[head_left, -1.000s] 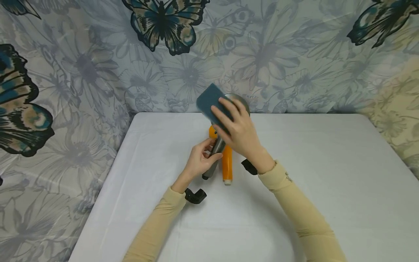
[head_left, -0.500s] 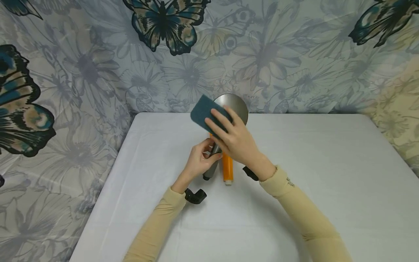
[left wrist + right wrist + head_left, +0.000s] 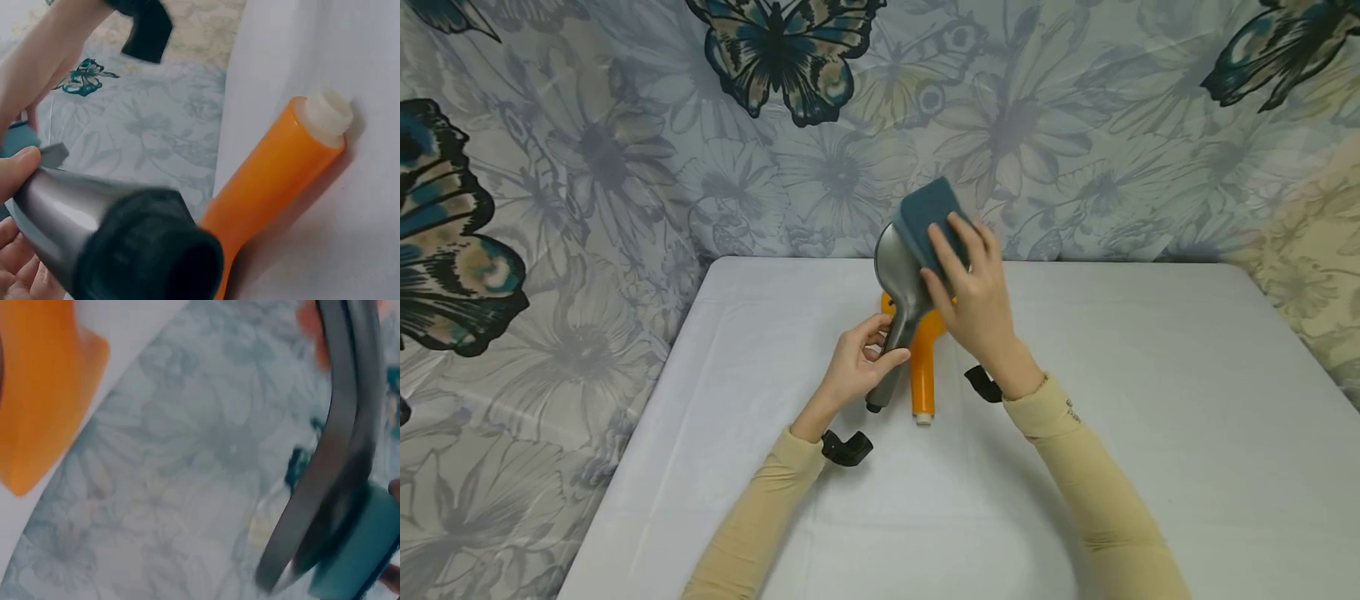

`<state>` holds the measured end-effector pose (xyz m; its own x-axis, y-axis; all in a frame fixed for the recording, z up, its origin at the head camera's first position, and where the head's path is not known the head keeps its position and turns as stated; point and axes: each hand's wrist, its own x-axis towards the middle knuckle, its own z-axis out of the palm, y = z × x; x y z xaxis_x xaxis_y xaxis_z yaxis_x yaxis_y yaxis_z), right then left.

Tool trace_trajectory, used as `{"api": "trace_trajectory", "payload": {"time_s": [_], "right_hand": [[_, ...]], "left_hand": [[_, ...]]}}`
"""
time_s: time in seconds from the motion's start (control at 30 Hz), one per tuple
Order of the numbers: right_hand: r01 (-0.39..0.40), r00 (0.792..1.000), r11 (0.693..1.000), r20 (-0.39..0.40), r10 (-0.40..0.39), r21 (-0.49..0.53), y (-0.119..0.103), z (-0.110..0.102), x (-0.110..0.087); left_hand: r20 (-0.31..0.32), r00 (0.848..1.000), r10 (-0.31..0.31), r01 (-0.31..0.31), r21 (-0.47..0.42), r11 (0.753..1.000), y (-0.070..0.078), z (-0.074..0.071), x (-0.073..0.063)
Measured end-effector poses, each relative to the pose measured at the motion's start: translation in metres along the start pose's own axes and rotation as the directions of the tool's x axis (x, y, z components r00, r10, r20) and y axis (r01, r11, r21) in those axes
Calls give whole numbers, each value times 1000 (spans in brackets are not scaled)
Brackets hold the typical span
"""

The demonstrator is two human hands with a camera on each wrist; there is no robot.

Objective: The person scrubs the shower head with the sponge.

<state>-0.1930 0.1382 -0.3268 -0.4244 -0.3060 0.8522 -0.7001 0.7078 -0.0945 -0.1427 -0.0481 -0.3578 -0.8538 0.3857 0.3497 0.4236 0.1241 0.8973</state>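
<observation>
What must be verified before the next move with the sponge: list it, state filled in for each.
1. Left hand grips the handle of the grey shower head: ok.
2. Right hand holds the blue sponge: ok.
3. Sponge at the shower head's round end: ok, the right wrist view shows them together, though blurred.
4. Pressure of the sponge: cannot tell.
5. Orange handset set well aside: not ok, it lies on the white table, partly behind the grey one in the head view.
6. Whether the grey shower head touches the orange handset: cannot tell.
</observation>
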Motion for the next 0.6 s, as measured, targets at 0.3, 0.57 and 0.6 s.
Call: {"api": "trace_trajectory", "payload": {"time_s": [0.3, 0.57, 0.6], "right_hand": [[313, 935, 950, 168, -311, 16, -19, 7, -12], [-2, 999, 999, 47, 0, 39, 3, -5, -2], [25, 998, 999, 64, -28, 37, 1, -5, -3]], "left_hand": [[-24, 1000, -4, 3, -38, 999, -3, -1, 1], [-36, 999, -25, 23, -72, 997, 1, -4, 0], [-40, 999, -24, 21, -68, 997, 1, -4, 0]]}}
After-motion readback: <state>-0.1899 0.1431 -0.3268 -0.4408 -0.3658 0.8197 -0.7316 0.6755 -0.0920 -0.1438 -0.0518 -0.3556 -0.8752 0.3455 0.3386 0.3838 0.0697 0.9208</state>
